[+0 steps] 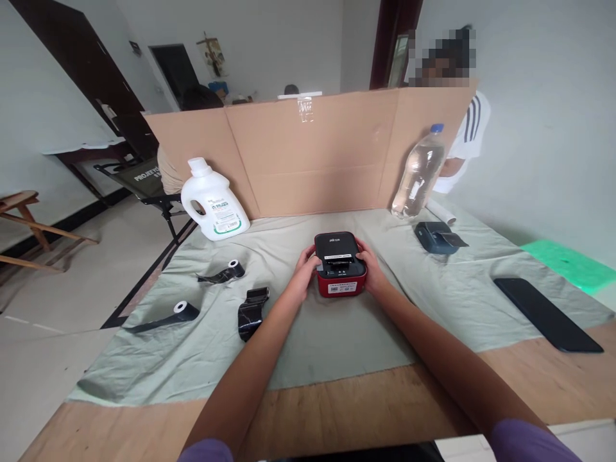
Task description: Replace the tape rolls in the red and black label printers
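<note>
A red and black label printer (341, 256) stands on the grey-green cloth, between my two hands. My left hand (306, 264) is wrapped around its left side, with the thumb on the top edge. On the opposite side my right hand (369, 262) grips it in the same way, thumb near the top. The printer's lid looks closed, and a white label is stuck on its front. Left of my forearm lie a glossy black ribbon roll (253, 314), a second black roll (227, 272) and a third roll (180, 312) with its tail pulled out.
A cardboard screen (308, 154) stands at the back. Before it are a white detergent jug (214, 205) and a clear water bottle (418, 173). To the right lie a dark blue device (437, 237) and a black phone (546, 314). A person's white sleeve (474, 128) shows behind.
</note>
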`<state>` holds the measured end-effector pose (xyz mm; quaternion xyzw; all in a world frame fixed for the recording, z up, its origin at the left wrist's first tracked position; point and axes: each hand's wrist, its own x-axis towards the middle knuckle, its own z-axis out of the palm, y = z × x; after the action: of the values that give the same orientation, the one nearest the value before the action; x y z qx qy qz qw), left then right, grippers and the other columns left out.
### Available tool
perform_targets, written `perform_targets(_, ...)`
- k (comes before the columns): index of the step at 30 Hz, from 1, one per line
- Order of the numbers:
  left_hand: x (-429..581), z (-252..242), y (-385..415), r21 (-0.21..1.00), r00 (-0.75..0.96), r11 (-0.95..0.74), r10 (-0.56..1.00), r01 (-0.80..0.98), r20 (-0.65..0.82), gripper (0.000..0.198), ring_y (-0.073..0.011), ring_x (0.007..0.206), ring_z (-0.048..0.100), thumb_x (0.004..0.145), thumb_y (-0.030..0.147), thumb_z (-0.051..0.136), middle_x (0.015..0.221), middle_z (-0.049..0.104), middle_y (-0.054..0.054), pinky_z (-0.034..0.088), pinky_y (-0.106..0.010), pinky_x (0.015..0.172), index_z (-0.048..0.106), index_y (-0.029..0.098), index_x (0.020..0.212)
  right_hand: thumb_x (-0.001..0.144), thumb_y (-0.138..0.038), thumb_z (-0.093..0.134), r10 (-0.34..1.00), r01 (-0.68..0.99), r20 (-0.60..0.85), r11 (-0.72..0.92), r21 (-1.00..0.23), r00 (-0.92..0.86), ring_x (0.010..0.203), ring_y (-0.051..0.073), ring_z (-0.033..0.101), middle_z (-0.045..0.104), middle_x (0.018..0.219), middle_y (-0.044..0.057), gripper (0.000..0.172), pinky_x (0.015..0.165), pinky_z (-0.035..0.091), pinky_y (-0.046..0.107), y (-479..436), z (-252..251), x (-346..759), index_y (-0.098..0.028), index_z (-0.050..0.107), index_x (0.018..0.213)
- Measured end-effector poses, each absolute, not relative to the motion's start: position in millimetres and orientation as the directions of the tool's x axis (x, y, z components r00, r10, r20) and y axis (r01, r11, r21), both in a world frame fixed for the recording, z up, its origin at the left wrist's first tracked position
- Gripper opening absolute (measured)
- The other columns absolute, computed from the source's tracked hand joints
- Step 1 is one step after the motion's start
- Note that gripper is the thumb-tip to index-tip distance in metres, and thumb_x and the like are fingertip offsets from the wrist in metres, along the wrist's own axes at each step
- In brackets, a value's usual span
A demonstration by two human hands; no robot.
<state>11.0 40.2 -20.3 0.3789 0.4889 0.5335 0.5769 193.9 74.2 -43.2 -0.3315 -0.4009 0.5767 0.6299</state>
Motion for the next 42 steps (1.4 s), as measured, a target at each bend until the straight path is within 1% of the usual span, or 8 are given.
perform_targets(4, 1.7, -4.0, 41.8, 0.984, -0.057, 0.138, 0.988, -0.115, -0.145, 0.056, -0.0270, 0.132, 0.055, 0.072, 0.026, 0.068, 0.148, 0.056, -0.007, 0.048, -0.037, 0.101, 0.062, 0.026, 0.128, 0.073, -0.037, 0.064, 0.988, -0.448, 0.154, 0.149, -0.881, 0.027, 0.126, 0.027, 0.060, 0.069, 0.129, -0.002, 0.044, 0.113, 0.041, 0.050, 70.4, -49.3, 192.9, -0.032, 0.068, 0.116)
perform_targets(8, -59.0, 34.4, 45.5, 0.975, -0.034, -0.059, 0.997, 0.216, 0.067, 0.046, -0.0298, 0.124, 0.060, 0.075, 0.034, 0.071, 0.132, 0.067, -0.012, 0.047, -0.040, 0.104, 0.069, 0.020, 0.119, 0.077, -0.045, 0.065, 0.983, -0.421, 0.176, 0.181, -0.889, 0.052, 0.128, 0.027, 0.059, 0.068, 0.132, -0.002, 0.042, 0.114, 0.039, 0.053, 71.7, -55.8, 194.1, -0.036, 0.068, 0.118)
perform_targets(10, -107.0, 50.2, 43.9, 0.864, -0.051, -0.128, 0.983, 0.487, 0.175, 0.045, -0.0287, 0.119, 0.063, 0.078, 0.035, 0.069, 0.130, 0.069, -0.010, 0.048, -0.039, 0.103, 0.069, 0.021, 0.120, 0.077, -0.046, 0.066, 0.986, -0.427, 0.161, 0.167, -0.889, 0.051, 0.128, 0.027, 0.059, 0.068, 0.131, -0.002, 0.042, 0.114, 0.040, 0.054, 72.9, -57.3, 195.0, -0.036, 0.068, 0.118)
perform_targets(14, -187.4, 51.5, 35.2, 0.478, -0.235, 0.173, 0.969, 0.861, 0.074, 0.049, -0.0314, 0.123, 0.061, 0.077, 0.028, 0.070, 0.136, 0.066, -0.007, 0.046, -0.040, 0.103, 0.069, 0.027, 0.126, 0.078, -0.045, 0.067, 0.987, -0.455, 0.156, 0.154, -0.877, 0.034, 0.131, 0.028, 0.057, 0.066, 0.135, -0.001, 0.044, 0.117, 0.038, 0.052, 73.3, -57.3, 195.2, -0.034, 0.067, 0.121)
perform_targets(20, -211.0, 23.9, 34.0, 0.353, -0.313, 0.305, 0.949, 0.884, -0.036, 0.047, -0.0285, 0.104, 0.070, 0.076, 0.019, 0.063, 0.119, 0.074, -0.009, 0.051, -0.034, 0.086, 0.074, 0.025, 0.121, 0.078, -0.042, 0.069, 0.989, -0.491, 0.146, 0.138, -0.860, 0.021, 0.133, 0.028, 0.055, 0.067, 0.134, 0.000, 0.046, 0.121, 0.031, 0.051, 73.8, -56.7, 194.1, -0.031, 0.067, 0.122)
perform_targets(36, -195.7, 25.2, -54.0, 0.196, -0.437, 0.434, 0.899, 0.879, -0.034, 0.043, -0.0296, 0.110, 0.068, 0.086, 0.029, 0.060, 0.118, 0.074, -0.011, 0.050, -0.032, 0.088, 0.070, 0.023, 0.128, 0.077, -0.045, 0.071, 0.992, -0.487, 0.125, 0.119, -0.865, 0.019, 0.132, 0.029, 0.056, 0.067, 0.135, 0.003, 0.050, 0.117, 0.039, 0.049, 77.9, -59.0, 192.5, -0.028, 0.066, 0.123)
perform_targets(39, -188.9, 37.2, -60.3, 0.221, -0.454, 0.447, 0.891, 0.867, -0.021, 0.052, -0.0330, 0.115, 0.066, 0.090, 0.040, 0.058, 0.119, 0.074, -0.012, 0.050, -0.037, 0.092, 0.062, 0.025, 0.140, 0.076, -0.049, 0.071, 0.996, -0.431, 0.084, 0.093, -0.897, 0.041, 0.137, 0.031, 0.052, 0.063, 0.142, 0.004, 0.055, 0.120, 0.035, 0.051, 74.6, -60.0, 199.4, -0.028, 0.064, 0.127)
perform_targets(42, -161.0, 52.3, -45.3, 0.453, -0.334, 0.291, 0.942, 0.842, 0.016, 0.058, -0.0325, 0.121, 0.064, 0.092, 0.050, 0.055, 0.125, 0.072, -0.012, 0.048, -0.039, 0.100, 0.058, 0.024, 0.144, 0.082, -0.054, 0.066, 0.995, -0.287, 0.098, 0.093, -0.953, -0.003, 0.141, 0.033, 0.048, 0.058, 0.147, 0.004, 0.055, 0.119, 0.036, 0.053, 60.2, -65.1, 218.0, -0.031, 0.062, 0.132)
